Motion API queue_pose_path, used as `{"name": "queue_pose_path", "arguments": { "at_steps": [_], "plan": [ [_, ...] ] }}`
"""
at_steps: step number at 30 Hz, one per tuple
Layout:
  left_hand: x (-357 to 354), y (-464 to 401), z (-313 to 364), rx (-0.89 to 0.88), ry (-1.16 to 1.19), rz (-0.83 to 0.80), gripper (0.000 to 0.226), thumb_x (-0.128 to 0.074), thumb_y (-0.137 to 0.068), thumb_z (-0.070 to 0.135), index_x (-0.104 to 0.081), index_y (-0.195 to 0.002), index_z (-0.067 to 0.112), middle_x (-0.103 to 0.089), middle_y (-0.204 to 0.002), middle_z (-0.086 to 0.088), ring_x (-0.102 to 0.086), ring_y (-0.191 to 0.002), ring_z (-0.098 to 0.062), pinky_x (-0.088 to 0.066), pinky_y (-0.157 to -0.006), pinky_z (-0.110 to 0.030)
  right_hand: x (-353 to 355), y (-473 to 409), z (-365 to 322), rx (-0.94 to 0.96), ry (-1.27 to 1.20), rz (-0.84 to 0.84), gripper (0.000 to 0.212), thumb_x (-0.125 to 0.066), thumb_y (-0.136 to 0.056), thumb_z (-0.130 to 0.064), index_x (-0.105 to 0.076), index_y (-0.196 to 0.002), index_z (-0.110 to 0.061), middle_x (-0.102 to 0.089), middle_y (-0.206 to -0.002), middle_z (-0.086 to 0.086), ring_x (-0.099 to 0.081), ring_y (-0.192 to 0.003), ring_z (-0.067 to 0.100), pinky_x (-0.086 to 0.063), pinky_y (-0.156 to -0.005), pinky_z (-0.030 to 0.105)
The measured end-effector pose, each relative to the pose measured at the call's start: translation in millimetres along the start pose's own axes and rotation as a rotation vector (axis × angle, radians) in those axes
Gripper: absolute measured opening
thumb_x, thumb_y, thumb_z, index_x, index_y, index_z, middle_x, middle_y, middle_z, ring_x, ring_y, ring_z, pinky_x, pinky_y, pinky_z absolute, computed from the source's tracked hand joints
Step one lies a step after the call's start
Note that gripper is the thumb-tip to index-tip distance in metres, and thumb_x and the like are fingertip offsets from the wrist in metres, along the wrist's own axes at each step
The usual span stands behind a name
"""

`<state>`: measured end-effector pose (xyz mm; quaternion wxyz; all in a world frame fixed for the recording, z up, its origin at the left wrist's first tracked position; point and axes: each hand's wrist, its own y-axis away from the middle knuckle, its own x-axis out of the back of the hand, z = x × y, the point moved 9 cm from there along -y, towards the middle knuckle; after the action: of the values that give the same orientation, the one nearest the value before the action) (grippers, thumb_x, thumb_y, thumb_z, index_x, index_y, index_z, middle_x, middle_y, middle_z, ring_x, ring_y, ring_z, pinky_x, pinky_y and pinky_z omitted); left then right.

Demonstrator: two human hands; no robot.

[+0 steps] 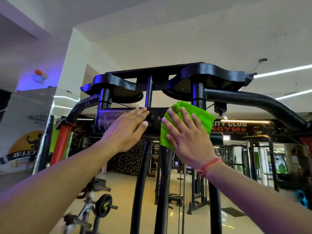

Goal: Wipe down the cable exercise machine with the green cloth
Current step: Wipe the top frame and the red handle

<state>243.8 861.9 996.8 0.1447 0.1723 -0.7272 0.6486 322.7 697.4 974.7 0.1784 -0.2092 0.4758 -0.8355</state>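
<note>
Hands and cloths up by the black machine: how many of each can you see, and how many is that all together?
Hands: 2, the left hand flat on the black crossbar and the right hand pressing the cloth
Green cloths: 1, the green cloth
Total: 3

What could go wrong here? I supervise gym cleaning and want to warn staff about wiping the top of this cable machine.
1. The right hand only presses the green cloth flat against the crossbar with straight fingers; it could slip and drop.
2. Both hands work overhead, the left hand braced flat on the bar, so balance may suffer.
3. The cloth sits just below the pulley housing; fabric might snag there.
</note>
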Motion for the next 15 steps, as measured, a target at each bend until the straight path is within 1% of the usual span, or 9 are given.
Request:
{"name": "queue_pose_path", "arguments": {
  "at_steps": [2, 3, 4, 6, 8, 10, 12, 14, 15],
  "plan": [
    [2, 0, -2, 0.01, -0.004, 0.002, 0.059, -0.023, -0.104, 0.054, -0.028, -0.157, 0.03, -0.021, -0.165, 0.011, -0.01, -0.152, -0.002, -0.011, -0.125, -0.031, -1, -13, -14, 0.162, -0.008, -0.036, 0.052, -0.029, -0.106, -0.051, -0.032, -0.157, -0.038, -0.019, -0.168, -0.007, -0.014, -0.156, 0.028, -0.028, -0.122, 0.051],
    [3, 0, -2, 0.017, -0.003, 0.003, 0.057, -0.025, -0.105, 0.051, -0.028, -0.157, 0.03, -0.022, -0.165, 0.011, -0.011, -0.152, -0.002, -0.01, -0.125, -0.03, 0, -17, -9, 0.188, -0.014, -0.052, 0.052, -0.027, -0.105, -0.056, -0.032, -0.156, -0.042, -0.017, -0.168, -0.009, -0.013, -0.156, 0.027, -0.028, -0.122, 0.05],
    [4, 0, -2, 0.02, -0.002, 0.002, 0.055, -0.026, -0.106, 0.05, -0.029, -0.157, 0.03, -0.022, -0.165, 0.011, -0.011, -0.152, -0.002, -0.01, -0.125, -0.03, 3, -19, 3, 0.171, -0.013, -0.048, 0.053, -0.024, -0.104, -0.062, -0.03, -0.154, -0.047, -0.014, -0.169, -0.01, -0.011, -0.157, 0.026, -0.024, -0.123, 0.05],
    [5, 0, -1, 0.025, -0.005, -0.006, 0.055, -0.027, -0.106, 0.049, -0.029, -0.157, 0.029, -0.022, -0.165, 0.01, -0.012, -0.152, -0.003, -0.011, -0.125, -0.03, 12, -19, 27, 0.057, 0.017, 0.007, 0.055, -0.022, -0.1, -0.07, -0.025, -0.153, -0.054, -0.006, -0.17, -0.008, -0.003, -0.157, 0.027, -0.014, -0.125, 0.054],
    [6, 0, -1, 0.035, -0.011, -0.015, 0.053, -0.028, -0.107, 0.047, -0.029, -0.157, 0.029, -0.023, -0.165, 0.01, -0.013, -0.152, -0.003, -0.012, -0.125, -0.03, 11, -17, 25, 0.003, 0.026, 0.02, 0.057, -0.022, -0.101, -0.067, -0.027, -0.155, -0.049, -0.011, -0.17, -0.004, -0.004, -0.157, 0.028, -0.011, -0.125, 0.055],
    [7, 0, -1, 0.048, -0.015, -0.012, 0.053, -0.029, -0.107, 0.046, -0.029, -0.157, 0.029, -0.023, -0.165, 0.01, -0.013, -0.152, -0.004, -0.011, -0.124, -0.028, 3, -23, 2, 0.069, 0.009, 0.011, 0.057, -0.025, -0.104, -0.059, -0.034, -0.156, -0.037, -0.021, -0.168, -0.003, -0.015, -0.156, 0.027, -0.021, -0.123, 0.051],
    [5, 2, 0, 0.061, -0.021, -0.012, 0.055, -0.03, -0.107, 0.046, -0.029, -0.158, 0.026, -0.022, -0.165, 0.008, -0.012, -0.152, -0.005, -0.01, -0.124, -0.027, 0, -29, -10, 0.167, 0.012, 0.002, 0.056, -0.029, -0.104, -0.054, -0.04, -0.155, -0.031, -0.028, -0.165, -0.004, -0.024, -0.154, 0.026, -0.034, -0.118, 0.047],
    [4, 5, -1, 0.067, -0.031, -0.021, 0.056, -0.033, -0.106, 0.046, -0.028, -0.158, 0.024, -0.02, -0.166, 0.007, -0.012, -0.153, -0.005, -0.009, -0.124, -0.028, 3, -27, -1, 0.196, -0.004, 0.014, 0.056, -0.029, -0.104, -0.052, -0.042, -0.154, -0.03, -0.031, -0.164, -0.005, -0.028, -0.152, 0.024, -0.031, -0.119, 0.045],
    [4, 7, -1, 0.066, -0.04, -0.035, 0.057, -0.033, -0.106, 0.046, -0.028, -0.158, 0.024, -0.02, -0.166, 0.006, -0.012, -0.153, -0.006, -0.009, -0.125, -0.029, 7, -23, 9, 0.148, -0.017, 0.04, 0.056, -0.028, -0.105, -0.052, -0.041, -0.154, -0.03, -0.03, -0.164, -0.005, -0.027, -0.153, 0.023, -0.028, -0.121, 0.045]
  ]
}}
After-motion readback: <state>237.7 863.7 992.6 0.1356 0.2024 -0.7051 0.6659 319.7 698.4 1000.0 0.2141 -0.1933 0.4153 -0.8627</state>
